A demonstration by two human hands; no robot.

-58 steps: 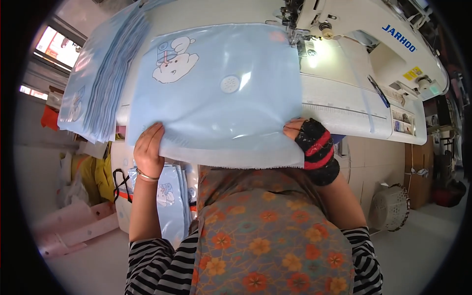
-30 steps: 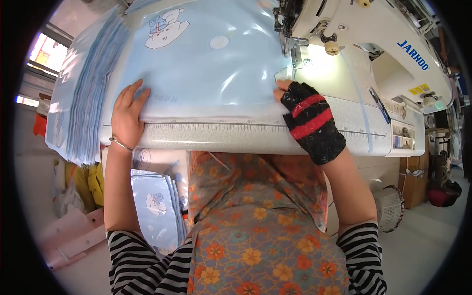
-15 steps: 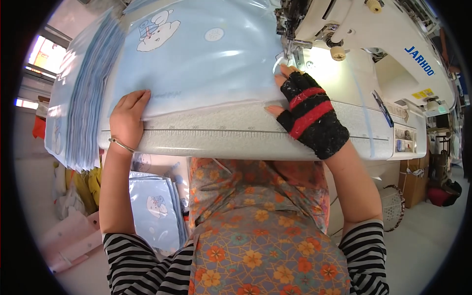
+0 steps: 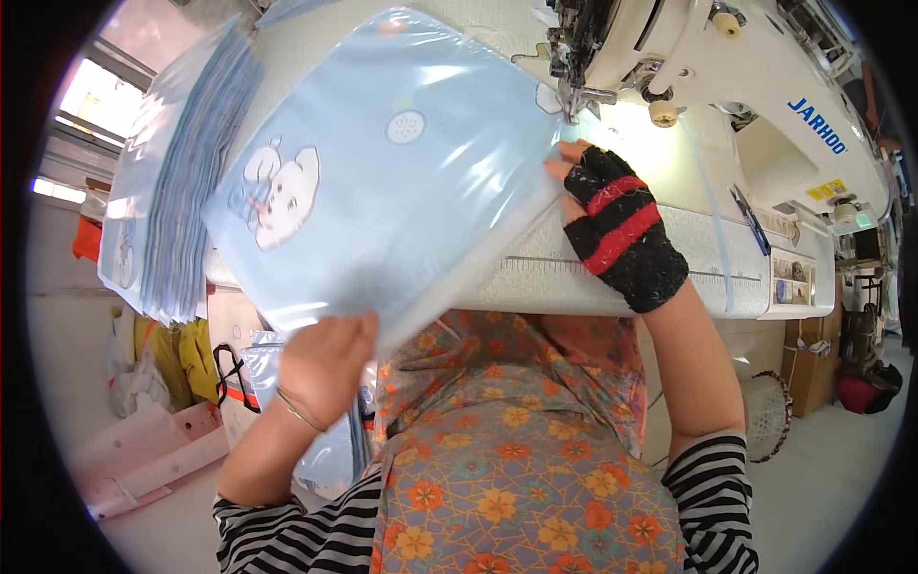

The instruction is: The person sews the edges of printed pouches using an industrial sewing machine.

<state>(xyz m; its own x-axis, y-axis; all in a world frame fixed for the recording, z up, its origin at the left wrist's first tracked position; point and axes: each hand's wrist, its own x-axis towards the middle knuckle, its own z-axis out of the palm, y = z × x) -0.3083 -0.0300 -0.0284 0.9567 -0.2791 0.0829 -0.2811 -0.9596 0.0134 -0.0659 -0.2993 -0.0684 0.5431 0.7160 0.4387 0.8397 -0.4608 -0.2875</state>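
Observation:
A glossy light-blue plastic sheet (image 4: 373,182), printed with a white cartoon animal, lies slanted across the sewing machine bed. Its far right corner is at the presser foot (image 4: 574,105). My left hand (image 4: 330,359), slightly blurred, grips the sheet's near left corner, which hangs over the bed's front edge. A bangle circles that wrist. My right hand (image 4: 626,225), in a black fingerless glove with red stripes, has its bare fingertips closed on the sheet's right edge, just in front of the foot. The thumb is partly tucked beside the edge.
The white sewing machine (image 4: 765,105) rises at the right, its lamp lighting the bed. A tall stack of blue sheets (image 4: 172,182) stands at the left. Tweezers (image 4: 751,220) and a small parts tray (image 4: 794,282) are at the right. More blue sheets (image 4: 330,459) lie below my left arm.
My left hand has swung toward me and rightward, turning the sheet so its near left corner comes off the bed's front edge. My right hand has shifted slightly right and nearer.

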